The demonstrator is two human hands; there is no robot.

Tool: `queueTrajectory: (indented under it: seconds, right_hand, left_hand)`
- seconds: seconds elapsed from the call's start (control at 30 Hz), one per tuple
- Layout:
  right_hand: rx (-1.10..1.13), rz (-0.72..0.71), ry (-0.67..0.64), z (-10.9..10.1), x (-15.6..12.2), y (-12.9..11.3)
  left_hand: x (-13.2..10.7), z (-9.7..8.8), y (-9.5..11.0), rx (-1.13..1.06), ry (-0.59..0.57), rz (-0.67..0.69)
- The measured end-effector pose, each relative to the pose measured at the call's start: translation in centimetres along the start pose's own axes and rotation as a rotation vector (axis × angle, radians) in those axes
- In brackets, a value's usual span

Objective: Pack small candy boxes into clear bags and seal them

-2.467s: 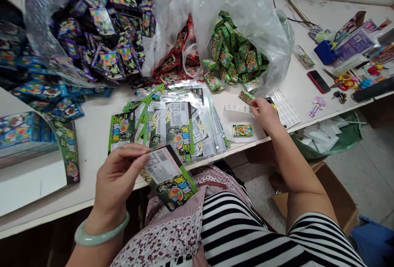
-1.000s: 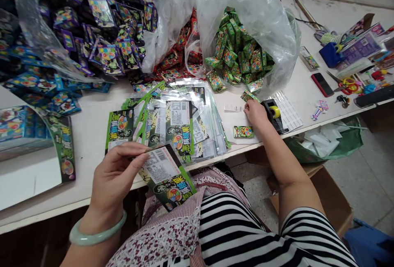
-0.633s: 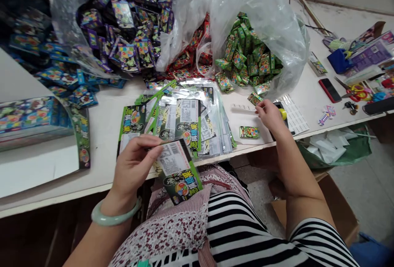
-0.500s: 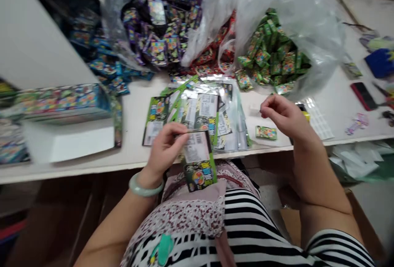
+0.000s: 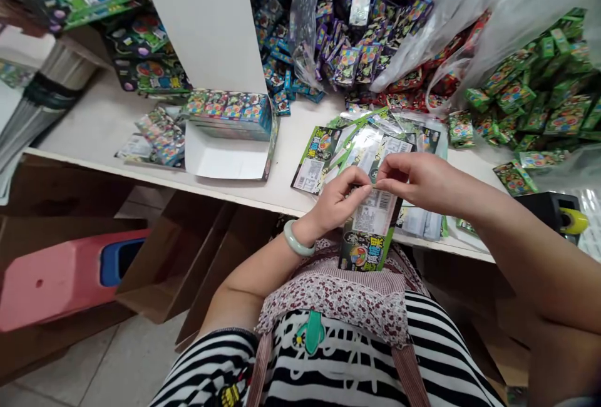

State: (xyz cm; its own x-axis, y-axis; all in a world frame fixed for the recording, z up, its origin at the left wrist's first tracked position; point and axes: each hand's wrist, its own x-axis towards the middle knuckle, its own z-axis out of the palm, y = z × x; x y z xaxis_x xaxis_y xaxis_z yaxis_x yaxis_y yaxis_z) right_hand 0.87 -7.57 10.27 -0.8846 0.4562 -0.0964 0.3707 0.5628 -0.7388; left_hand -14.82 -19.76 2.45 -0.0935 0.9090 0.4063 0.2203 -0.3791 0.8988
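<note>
Left fingers [image 5: 357,176] pinched on the top edge of a green-and-black packet [image 5: 370,231], right fingers [image 5: 382,176] pinched on the same edge just beside them, tips nearly touching. Left hand [image 5: 335,203] on the packet's left side, right hand [image 5: 417,180] reaching in from the right. Packet held upright just in front of the desk [image 5: 107,125] edge, barcode label facing up, lower end resting near the floral apron [image 5: 338,294]. Jade-green bangle [image 5: 297,241] on the left wrist.

Directly behind the hands, on the desk, a fanned pile of clear-and-green flat packets [image 5: 347,144]. Farther back, a clear bag of purple small boxes [image 5: 366,25]; to its right red small boxes [image 5: 422,81], then a clear bag of green small boxes [image 5: 539,94]. One green small box [image 5: 514,176] lying loose near the right forearm. Black tape dispenser with a yellow roll [image 5: 561,216] at the right desk edge. Left of the pile, an open white carton [image 5: 225,156] with a printed row along its back wall, blue small boxes [image 5: 277,69] behind it beside a white upright panel [image 5: 206,19]. Under the desk on the left, brown cardboard boxes [image 5: 178,250] and a pink plastic stool [image 5: 61,275].
</note>
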Motion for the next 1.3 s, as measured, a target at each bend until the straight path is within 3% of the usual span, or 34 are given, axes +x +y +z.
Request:
queueTrajectory:
  seconds: [0.23, 0.47, 0.53, 0.63, 0.73, 0.8, 0.87, 0.93, 0.97, 1.03, 1.13, 1.23, 1.3]
  right_hand:
    - [0.010, 0.059, 0.007, 0.6, 0.5, 0.3]
    - [-0.025, 0.179, -0.020, 0.3, 0.7, -0.6]
    - [0.108, 0.222, -0.043, 0.5, 1.0, -0.3]
    - [0.469, 0.345, -0.238, 1.4, 1.5, 0.8]
    - [0.683, 0.416, -0.384, 1.4, 1.3, 3.0]
    - [0.579, 0.385, -0.265, 0.2, 0.1, 5.3]
    - [0.244, 0.405, 0.011, -2.1, -2.2, 8.3]
    - [-0.217, 0.574, 0.344, -5.0, -5.3, 12.0]
    - [-0.422, 0.697, 0.436, -6.3, -7.0, 13.9]
    - [-0.786, 0.902, 0.475, -8.3, -9.8, 17.4]
    - [-0.859, 0.935, 0.419, -9.5, -12.1, 20.7]
    - [-0.717, 0.885, 0.467, -9.3, -12.2, 21.2]
    - [-0.441, 0.811, 0.543, -8.9, -11.5, 20.4]
  left_hand:
    - [0.1, 0.2, -0.5, -0.037, 0.012, -0.014]
    - [-0.1, 0.8, -0.7, 0.051, 0.109, -0.028]
    - [-0.3, 0.8, -0.8, 0.079, 0.137, -0.011]
    - [-0.2, 0.8, -0.7, 0.126, 0.139, 0.017]
    - [0.3, 0.3, -0.3, 0.152, 0.007, -0.052]
    - [0.6, -0.6, -0.2, 0.174, -0.056, -0.136]
    - [0.7, -1.7, -0.5, 0.176, 0.033, -0.256]
    - [0.9, -2.8, -1.0, 0.106, 0.244, -0.369]
    - [1.1, -3.3, -1.4, 0.046, 0.367, -0.403]
    - [1.7, -3.7, -2.2, -0.087, 0.596, -0.416]
    - [2.8, -3.7, -3.5, -0.210, 0.746, -0.422]
    - [2.9, -3.9, -4.9, -0.278, 0.703, -0.516]
    - [2.3, -4.3, -5.6, -0.275, 0.660, -0.569]
